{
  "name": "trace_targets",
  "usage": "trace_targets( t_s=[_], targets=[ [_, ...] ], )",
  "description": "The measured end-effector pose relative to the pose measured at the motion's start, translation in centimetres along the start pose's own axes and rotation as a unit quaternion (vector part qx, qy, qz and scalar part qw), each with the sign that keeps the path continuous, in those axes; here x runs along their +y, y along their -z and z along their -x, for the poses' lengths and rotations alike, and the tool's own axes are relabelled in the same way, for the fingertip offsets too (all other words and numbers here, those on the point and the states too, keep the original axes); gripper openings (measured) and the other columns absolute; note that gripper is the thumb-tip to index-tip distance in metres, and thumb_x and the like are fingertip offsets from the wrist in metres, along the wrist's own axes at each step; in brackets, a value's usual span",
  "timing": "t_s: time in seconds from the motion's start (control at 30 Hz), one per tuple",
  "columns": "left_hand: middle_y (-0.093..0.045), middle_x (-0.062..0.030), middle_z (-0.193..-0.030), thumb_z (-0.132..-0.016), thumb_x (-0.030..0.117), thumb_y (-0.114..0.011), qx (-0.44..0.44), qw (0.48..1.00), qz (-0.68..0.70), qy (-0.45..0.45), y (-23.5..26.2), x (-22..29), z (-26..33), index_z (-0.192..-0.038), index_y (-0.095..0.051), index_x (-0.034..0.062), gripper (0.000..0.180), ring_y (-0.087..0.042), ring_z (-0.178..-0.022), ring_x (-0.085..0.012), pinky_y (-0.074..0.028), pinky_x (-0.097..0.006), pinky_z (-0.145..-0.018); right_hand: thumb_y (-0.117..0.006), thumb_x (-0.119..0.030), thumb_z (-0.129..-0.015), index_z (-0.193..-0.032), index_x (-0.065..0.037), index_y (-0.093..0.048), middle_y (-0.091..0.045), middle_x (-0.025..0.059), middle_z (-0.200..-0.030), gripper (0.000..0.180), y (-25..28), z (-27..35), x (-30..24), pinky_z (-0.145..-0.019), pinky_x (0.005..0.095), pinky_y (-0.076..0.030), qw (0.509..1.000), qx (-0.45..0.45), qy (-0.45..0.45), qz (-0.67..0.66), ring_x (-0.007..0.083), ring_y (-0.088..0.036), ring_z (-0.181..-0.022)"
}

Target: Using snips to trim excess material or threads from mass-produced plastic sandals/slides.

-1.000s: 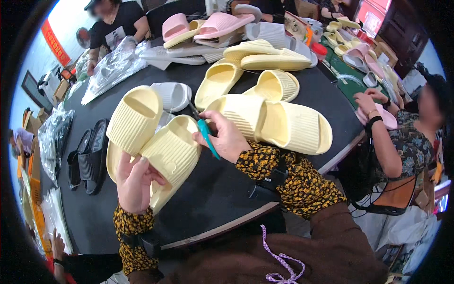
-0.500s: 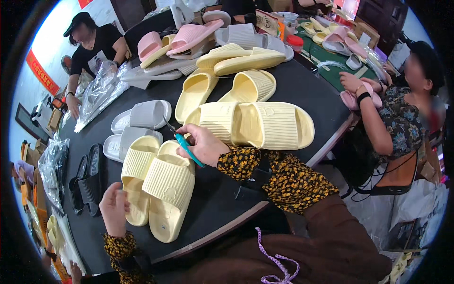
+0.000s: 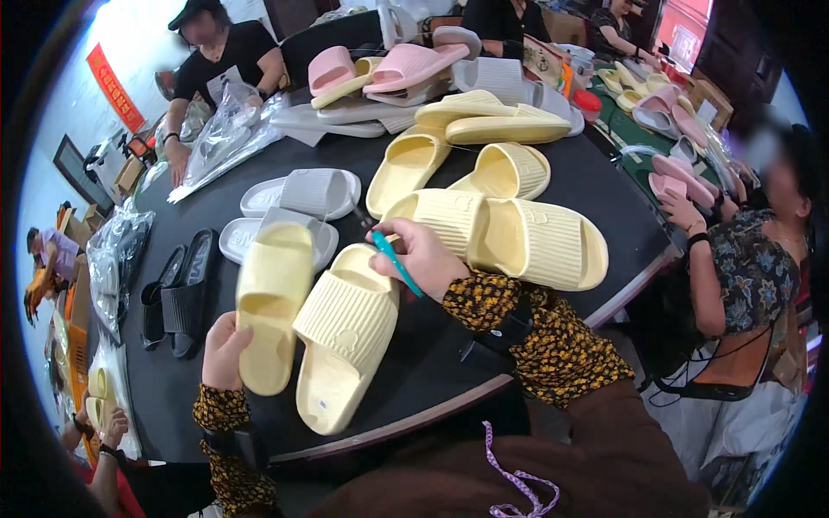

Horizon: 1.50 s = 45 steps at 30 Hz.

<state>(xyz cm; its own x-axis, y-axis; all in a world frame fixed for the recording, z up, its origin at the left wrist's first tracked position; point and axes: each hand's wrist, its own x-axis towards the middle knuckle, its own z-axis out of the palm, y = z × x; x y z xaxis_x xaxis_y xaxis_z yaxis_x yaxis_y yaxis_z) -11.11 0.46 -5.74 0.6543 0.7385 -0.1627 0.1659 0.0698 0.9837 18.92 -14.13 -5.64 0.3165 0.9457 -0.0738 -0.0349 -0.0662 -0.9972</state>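
My left hand (image 3: 226, 350) grips a pale yellow slide slipper (image 3: 268, 354) near its heel end, thumb on top, lifting and tilting it. To its right another yellow slipper (image 3: 341, 345) with a ribbed strap lies on the black table, toe away from me. My right hand (image 3: 425, 259) is closed around teal-handled scissors (image 3: 395, 262) whose dark tip points away to the left. That hand is above the toe of the lying slipper. Beyond my hands rests a pair of grey slippers (image 3: 319, 192), the nearer partly hidden by the lifted one.
More yellow slippers (image 3: 544, 243) lie right of my right hand, with a pile of pink and grey ones (image 3: 414, 67) behind. Black sandals (image 3: 192, 298) sit at the left. A person (image 3: 226, 65) handles clear plastic bags (image 3: 226, 134); another person (image 3: 734, 250) at right holds pink slippers.
My left hand has closed on the left yellow slipper and raised it, apart from the other one. The scissors stay in my right hand. The whole view has shifted.
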Motion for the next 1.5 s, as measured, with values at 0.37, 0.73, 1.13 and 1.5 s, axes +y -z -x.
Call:
trace_targets(
  t_s=[0.37, 0.73, 1.13, 1.5],
  targets=[
    [-0.052, -0.0142, -0.115, -0.086, 0.001, -0.048, 0.186, 0.941, 0.257, -0.119, 0.5, -1.2, 2.0, -0.115, -0.042, -0.0037, 0.031, -0.053, -0.108, -0.0233, -0.043, -0.037, -0.093, -0.064, -0.015, -0.08, -0.114, -0.002, -0.048, -0.057, 0.0032, -0.082, 0.04, 0.0, 0.3, -0.3, -0.042, 0.02, -0.042, 0.977, 0.123, 0.103, -0.138, 0.006, -0.052, -0.058],
    [-0.045, -0.0149, -0.129, -0.083, 0.001, -0.052, 0.149, 0.931, 0.271, -0.194, -4.6, -0.5, 3.1, -0.128, -0.033, -0.004, 0.049, -0.045, -0.119, -0.0252, -0.036, -0.038, -0.102, -0.065, -0.019, -0.081, -0.115, -0.002, -0.044, -0.055, 0.0046, -0.081, 0.044, -0.3, 0.2, -0.4, -0.04, 0.021, -0.044, 0.955, 0.179, 0.125, -0.199, 0.0077, -0.052, -0.056],
    [-0.046, -0.0131, -0.121, -0.08, -0.006, -0.058, 0.201, 0.931, 0.25, -0.175, -9.4, 0.0, 3.3, -0.122, -0.034, 0.0, 0.048, -0.049, -0.11, -0.0198, -0.04, -0.034, -0.094, -0.064, -0.019, -0.083, -0.116, 0.001, -0.041, -0.054, 0.0069, -0.081, 0.044, -0.7, 0.2, 0.1, -0.042, 0.0236, -0.045, 0.951, 0.169, 0.158, -0.205, 0.0113, -0.053, -0.054],
    [-0.044, -0.0137, -0.123, -0.08, -0.003, -0.057, 0.248, 0.941, 0.122, -0.195, -7.4, -0.5, 3.3, -0.128, -0.028, 0.001, 0.057, -0.049, -0.112, -0.0223, -0.043, -0.037, -0.094, -0.064, -0.011, -0.079, -0.11, 0.006, -0.042, -0.059, 0.0133, -0.084, 0.041, -1.4, 1.3, -1.1, -0.043, 0.0276, -0.051, 0.971, -0.03, 0.015, -0.236, 0.0179, -0.061, -0.06]
  ],
)
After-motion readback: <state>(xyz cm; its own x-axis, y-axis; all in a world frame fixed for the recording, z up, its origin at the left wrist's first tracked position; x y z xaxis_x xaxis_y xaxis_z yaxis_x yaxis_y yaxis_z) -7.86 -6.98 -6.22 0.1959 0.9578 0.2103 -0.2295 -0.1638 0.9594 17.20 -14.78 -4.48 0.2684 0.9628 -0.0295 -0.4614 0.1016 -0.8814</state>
